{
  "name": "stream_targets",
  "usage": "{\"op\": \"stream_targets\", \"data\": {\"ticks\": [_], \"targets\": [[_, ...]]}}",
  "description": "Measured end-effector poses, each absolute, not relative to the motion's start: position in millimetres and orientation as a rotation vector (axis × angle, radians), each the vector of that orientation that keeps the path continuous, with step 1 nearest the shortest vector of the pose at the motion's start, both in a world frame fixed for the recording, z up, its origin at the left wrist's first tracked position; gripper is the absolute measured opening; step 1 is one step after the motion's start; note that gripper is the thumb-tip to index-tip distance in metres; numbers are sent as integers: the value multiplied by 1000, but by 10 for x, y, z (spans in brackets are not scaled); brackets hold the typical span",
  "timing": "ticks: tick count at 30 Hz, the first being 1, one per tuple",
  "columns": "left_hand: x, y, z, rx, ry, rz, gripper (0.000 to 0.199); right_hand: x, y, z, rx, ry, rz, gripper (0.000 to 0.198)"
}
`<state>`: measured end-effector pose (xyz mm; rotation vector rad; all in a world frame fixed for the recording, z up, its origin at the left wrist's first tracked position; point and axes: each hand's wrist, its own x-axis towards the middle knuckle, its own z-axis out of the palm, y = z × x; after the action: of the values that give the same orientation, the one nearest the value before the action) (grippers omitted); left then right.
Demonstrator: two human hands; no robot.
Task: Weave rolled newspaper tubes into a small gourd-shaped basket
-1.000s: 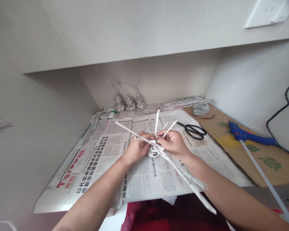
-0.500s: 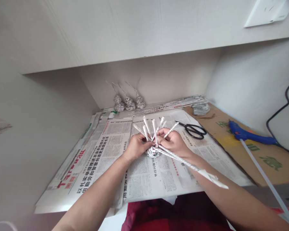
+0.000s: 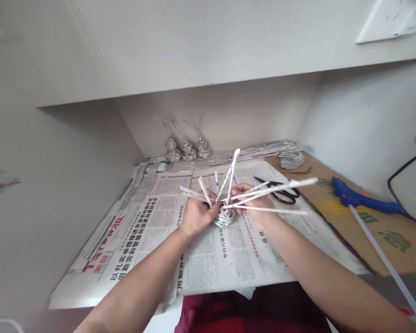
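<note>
A small round weave of rolled newspaper (image 3: 223, 217) is between my hands, above the newspaper sheets. Several white paper sticks (image 3: 233, 172) fan out from its top, some upward and some to the right. My left hand (image 3: 199, 213) is closed on its left side, thumb pressed at the rim by the stick bases. My right hand (image 3: 254, 208) grips the right side, its fingers curled behind the sticks and partly hidden by them. Long paper sticks (image 3: 284, 186) cross in front of the right hand.
Three gourd-shaped paper weaves (image 3: 188, 151) stand at the back beside a bundle of thin paper rods (image 3: 242, 154). Black scissors (image 3: 282, 192) lie right of my hands. A blue glue gun (image 3: 364, 200) with a long glue stick rests on cardboard (image 3: 398, 259), near a grey cloth-like lump (image 3: 291, 160).
The paper sticks have shifted: the long ones that slanted down over my right forearm now point right, and one pair stands taller. Both hands stay at the weave.
</note>
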<state>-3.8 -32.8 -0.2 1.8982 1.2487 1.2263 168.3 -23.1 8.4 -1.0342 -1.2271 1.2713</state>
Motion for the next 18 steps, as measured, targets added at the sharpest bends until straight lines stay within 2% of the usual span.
{"op": "stream_targets", "data": {"ticks": [4, 7, 14, 18], "targets": [[2, -343, -14, 1970, 1257, 1239, 9, 1699, -238, 94, -1012, -973, 1586, 23], [12, -364, -6, 2115, 1169, 1245, 9, 1706, -272, 109, -934, -1019, 1725, 13], [1, -364, -43, 2192, 1177, 1243, 5, 1664, -280, 82, -1025, -1088, 1534, 21], [-4, -354, -39, 2147, 1237, 1212, 8, 1674, -247, 38, -1072, -1106, 1497, 20]]}}
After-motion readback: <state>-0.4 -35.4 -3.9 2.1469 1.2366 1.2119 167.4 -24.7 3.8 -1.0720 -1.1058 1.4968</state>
